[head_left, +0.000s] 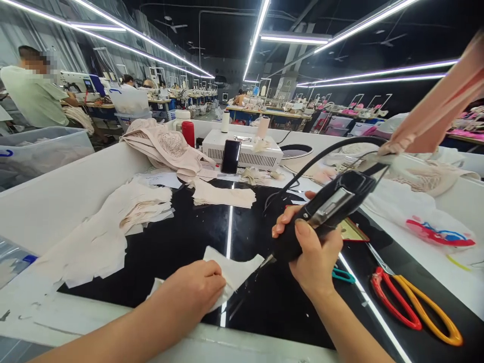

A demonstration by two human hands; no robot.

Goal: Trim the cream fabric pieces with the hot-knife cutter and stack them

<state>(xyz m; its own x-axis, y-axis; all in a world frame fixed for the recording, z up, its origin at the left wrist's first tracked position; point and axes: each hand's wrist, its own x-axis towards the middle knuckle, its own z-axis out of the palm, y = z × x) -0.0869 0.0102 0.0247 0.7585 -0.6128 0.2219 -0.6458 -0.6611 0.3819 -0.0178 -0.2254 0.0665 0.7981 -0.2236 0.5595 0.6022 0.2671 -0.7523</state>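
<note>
My right hand (315, 252) is wrapped round a black corded cutting tool (333, 201) with a metal lever on its body. The tool's thin pointed tip (268, 260) slants down to the left and is at the right corner of a cream fabric piece (242, 269); I cannot tell whether they touch. Closed on that piece, my left hand (202, 287) presses it near the front edge of the glossy black board (181, 247). Part of the fabric is hidden under the hand and forearm. Tiny scraps lie near the tip.
Cream fabric stacks lie left (109, 227) and at the back (225, 195). Scissors (412, 302) with red and orange handles lie right. Behind stand a phone (231, 156), a white vented box (257, 151) and a red thread cone (188, 133). A person (34, 91) sits far left.
</note>
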